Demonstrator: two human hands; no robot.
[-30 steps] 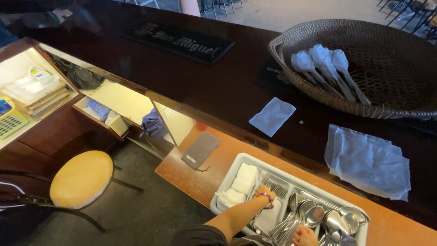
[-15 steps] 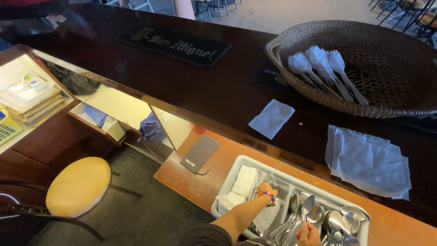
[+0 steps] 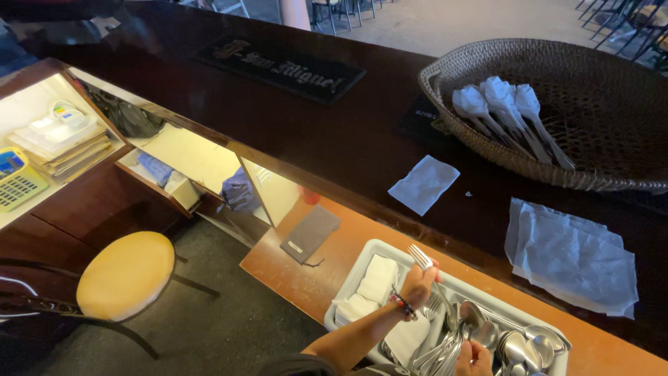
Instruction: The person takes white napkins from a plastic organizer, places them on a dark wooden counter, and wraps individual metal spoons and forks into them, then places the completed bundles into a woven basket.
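from my head i look down at a dark wooden bar top (image 3: 334,132) and a lower orange counter (image 3: 313,278) near me.

my left hand (image 3: 417,282) is closed around a fork (image 3: 433,273). the fork sticks up, with its prongs up and to the left, over the grey cutlery tray (image 3: 362,275). there is a bead band on my wrist. my right hand (image 3: 474,358) is at the very bottom edge, right by the spoons (image 3: 515,345) in the tray. only a bit of it shows, so i cannot tell if it is open or closed.

the tray sits on the orange counter, near and to the right. folded white napkins (image 3: 376,282) lie in its left part. forks and spoons fill the rest.

a flat grey pad (image 3: 309,233) lies on the counter just left of the tray.

far on the right, a big woven basket (image 3: 591,139) sits on the bar top. inside it are cutlery sets wrapped in white paper (image 3: 501,111). one small white napkin (image 3: 423,184) lies flat on the bar top between the basket and the tray. a pile of white napkins (image 3: 574,254) lies on the right, near the basket.

a long black mat (image 3: 278,66) lies far on the bar top. a round yellow stool (image 3: 125,275) stands on the floor to the left. a calculator (image 3: 17,181) and a stack of papers (image 3: 62,143) sit on a shelf at the far left.
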